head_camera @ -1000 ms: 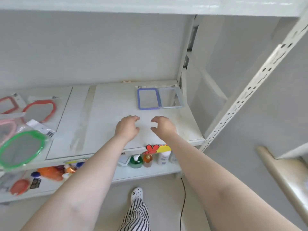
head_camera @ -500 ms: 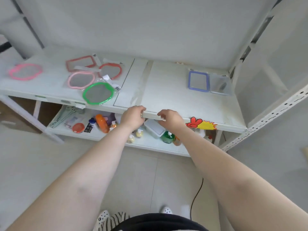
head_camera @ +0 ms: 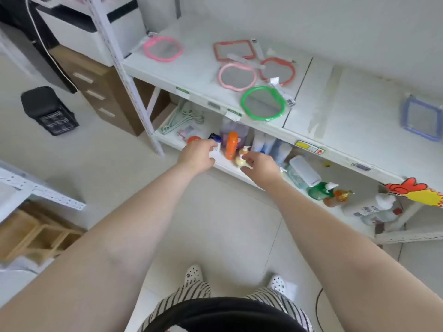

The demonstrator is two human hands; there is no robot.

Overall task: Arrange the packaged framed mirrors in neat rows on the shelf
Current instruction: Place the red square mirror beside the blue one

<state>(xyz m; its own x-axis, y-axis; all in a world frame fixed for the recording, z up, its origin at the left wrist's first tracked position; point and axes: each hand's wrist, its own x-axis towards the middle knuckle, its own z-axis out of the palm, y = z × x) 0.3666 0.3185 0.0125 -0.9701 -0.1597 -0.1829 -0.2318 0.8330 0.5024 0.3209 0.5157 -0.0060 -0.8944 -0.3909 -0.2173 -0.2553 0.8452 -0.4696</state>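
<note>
Several packaged framed mirrors lie loose on the white shelf [head_camera: 199, 75]: a green oval one [head_camera: 263, 103] near the front edge, a light pink one [head_camera: 236, 76], a red rounded one [head_camera: 277, 71], a red square one [head_camera: 234, 50] and a bright pink one [head_camera: 163, 49] at the far left. A blue square mirror [head_camera: 422, 121] lies at the right edge of view. My left hand [head_camera: 198, 156] and my right hand [head_camera: 261, 166] hover side by side below the shelf's front edge, fingers loosely curled, holding nothing.
The lower shelf [head_camera: 239, 167] holds an orange bottle [head_camera: 232, 144], hangers [head_camera: 184, 118], a lidded tub [head_camera: 302, 172] and soap bottles [head_camera: 321, 190]. A brown drawer box [head_camera: 100, 92] and a black bin [head_camera: 49, 110] stand on the floor at left.
The view has swung left and back from the shelf. Both hands have come off the shelf's front edge and dropped lower, in front of the lower shelf.
</note>
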